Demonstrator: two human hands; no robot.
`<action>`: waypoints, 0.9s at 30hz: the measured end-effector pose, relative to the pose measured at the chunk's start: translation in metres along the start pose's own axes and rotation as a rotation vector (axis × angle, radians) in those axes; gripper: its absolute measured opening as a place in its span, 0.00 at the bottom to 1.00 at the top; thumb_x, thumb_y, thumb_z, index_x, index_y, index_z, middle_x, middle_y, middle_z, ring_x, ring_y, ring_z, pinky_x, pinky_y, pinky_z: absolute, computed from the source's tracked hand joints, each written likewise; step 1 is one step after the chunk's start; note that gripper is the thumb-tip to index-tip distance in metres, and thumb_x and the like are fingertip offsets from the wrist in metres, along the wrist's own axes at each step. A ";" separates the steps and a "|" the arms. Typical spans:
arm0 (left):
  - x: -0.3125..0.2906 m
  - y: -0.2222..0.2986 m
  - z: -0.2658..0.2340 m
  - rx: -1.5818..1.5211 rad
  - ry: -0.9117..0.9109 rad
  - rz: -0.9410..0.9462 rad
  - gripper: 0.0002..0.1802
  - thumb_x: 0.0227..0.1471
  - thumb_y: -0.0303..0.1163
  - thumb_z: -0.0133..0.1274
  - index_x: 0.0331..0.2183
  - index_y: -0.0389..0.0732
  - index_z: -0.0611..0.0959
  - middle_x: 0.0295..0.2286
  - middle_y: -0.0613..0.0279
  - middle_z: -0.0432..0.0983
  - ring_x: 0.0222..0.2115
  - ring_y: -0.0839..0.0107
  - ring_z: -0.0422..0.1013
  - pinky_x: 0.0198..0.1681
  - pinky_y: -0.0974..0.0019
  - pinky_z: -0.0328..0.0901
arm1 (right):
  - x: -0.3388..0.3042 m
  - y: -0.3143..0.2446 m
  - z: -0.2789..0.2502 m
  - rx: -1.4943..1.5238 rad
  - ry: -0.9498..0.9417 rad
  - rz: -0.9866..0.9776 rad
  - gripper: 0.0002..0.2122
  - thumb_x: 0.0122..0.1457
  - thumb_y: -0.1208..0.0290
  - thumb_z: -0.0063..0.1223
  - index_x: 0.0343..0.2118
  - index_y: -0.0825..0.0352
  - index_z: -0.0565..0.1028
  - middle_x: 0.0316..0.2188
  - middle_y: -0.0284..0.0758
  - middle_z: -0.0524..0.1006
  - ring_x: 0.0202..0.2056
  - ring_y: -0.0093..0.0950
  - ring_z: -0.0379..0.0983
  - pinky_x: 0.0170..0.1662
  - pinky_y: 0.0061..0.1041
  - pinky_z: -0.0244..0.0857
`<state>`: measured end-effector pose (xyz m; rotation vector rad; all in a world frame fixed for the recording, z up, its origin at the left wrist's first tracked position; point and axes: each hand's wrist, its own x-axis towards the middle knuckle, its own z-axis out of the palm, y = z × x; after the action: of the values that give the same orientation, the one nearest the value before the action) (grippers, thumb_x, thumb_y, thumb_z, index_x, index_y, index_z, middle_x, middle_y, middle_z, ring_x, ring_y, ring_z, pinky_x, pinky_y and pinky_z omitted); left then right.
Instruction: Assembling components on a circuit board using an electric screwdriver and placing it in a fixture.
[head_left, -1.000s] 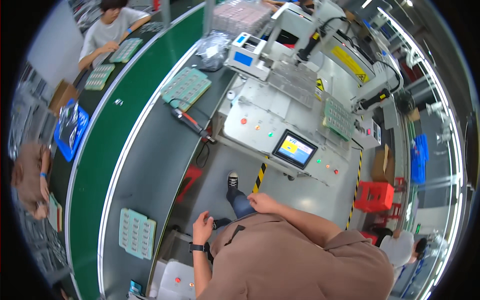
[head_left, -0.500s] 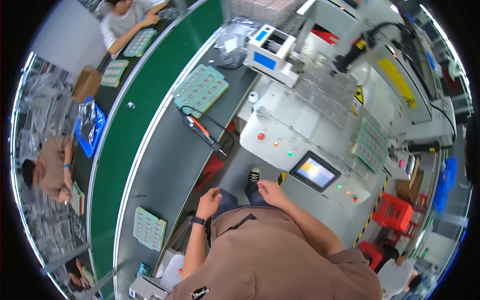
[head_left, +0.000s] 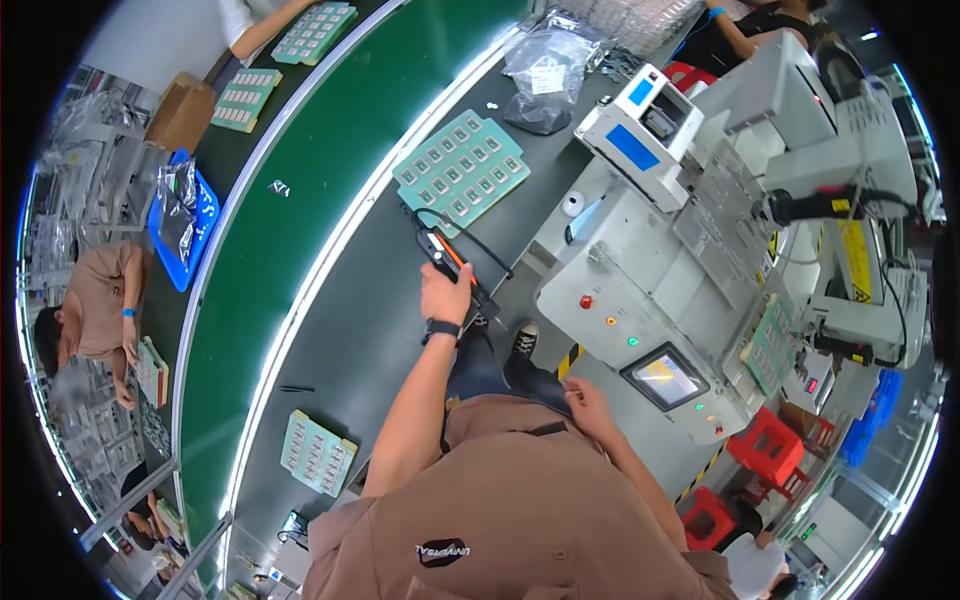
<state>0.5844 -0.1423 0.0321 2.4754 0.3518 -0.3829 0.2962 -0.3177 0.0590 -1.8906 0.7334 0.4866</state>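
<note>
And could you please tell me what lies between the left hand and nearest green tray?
Part of the black tool and its cord, in the head view.

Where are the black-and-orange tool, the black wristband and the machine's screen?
Black-and-orange tool (head_left: pixel 442 252): head view, upper body.
Black wristband (head_left: pixel 441 328): head view, band's middle.
Machine's screen (head_left: pixel 665 377): head view, display's middle.

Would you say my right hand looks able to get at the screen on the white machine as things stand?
Probably yes: the right hand is free of the hand tool, and nothing visible stands between it and the screen, which faces upward.
</note>
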 end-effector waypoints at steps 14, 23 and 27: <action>-0.001 -0.038 -0.077 0.109 -0.301 0.312 0.32 0.40 0.29 0.62 0.48 0.42 0.66 0.40 0.47 0.70 0.34 0.43 0.73 0.34 0.46 0.69 | 0.025 -0.053 0.025 -0.040 -0.029 0.037 0.13 0.58 0.74 0.49 0.46 0.70 0.72 0.34 0.41 0.78 0.31 0.32 0.76 0.37 0.28 0.69; 0.037 -0.066 -0.089 0.353 -0.311 0.549 0.26 0.35 0.24 0.63 0.41 0.44 0.74 0.37 0.54 0.68 0.42 0.54 0.68 0.39 0.54 0.70 | 0.053 -0.087 0.035 -0.151 -0.080 -0.086 0.12 0.58 0.75 0.48 0.45 0.70 0.71 0.37 0.43 0.76 0.34 0.36 0.74 0.37 0.31 0.69; 0.035 -0.074 -0.082 0.201 -0.175 0.530 0.24 0.48 0.36 0.56 0.48 0.40 0.75 0.43 0.52 0.68 0.47 0.54 0.64 0.50 0.53 0.62 | 0.084 -0.157 0.039 -0.353 -0.029 -0.319 0.15 0.57 0.78 0.47 0.48 0.68 0.69 0.46 0.46 0.72 0.43 0.45 0.72 0.43 0.37 0.68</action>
<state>0.6073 -0.0299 0.0450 2.5783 -0.4294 -0.4181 0.4638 -0.2564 0.0955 -2.2734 0.3280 0.4592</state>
